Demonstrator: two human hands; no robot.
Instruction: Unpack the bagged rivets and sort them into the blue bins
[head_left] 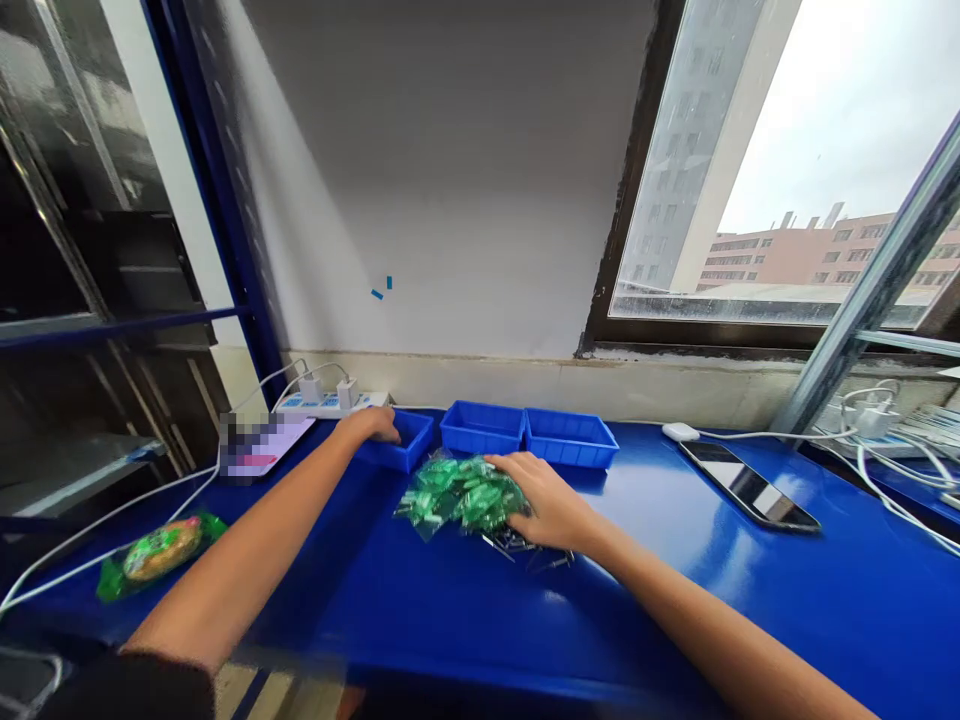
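Observation:
At the left blue plastic bin point(409, 455), my left hand point(371, 425) has its fingers curled over the near-left side; the fingertips are partly hidden. This bin sits slightly askew beside the middle blue bin point(482, 437) and the right blue bin point(571, 450). My right hand point(544, 495) is cupped round the right side of a pile of clear and green plastic packets point(457, 490), with thumb and fingers against them. Loose thin metal pieces point(517, 543), apparently rivets or pins, lie under and beside this hand on the blue table.
A smartphone point(750, 487) and a white charger point(680, 432) lie to the right. On the left are a green-wrapped snack point(163, 550), a pale purple sheet point(274, 447) and cables. A power strip point(326, 403) stands by the wall; a metal post point(870, 265) rises at right.

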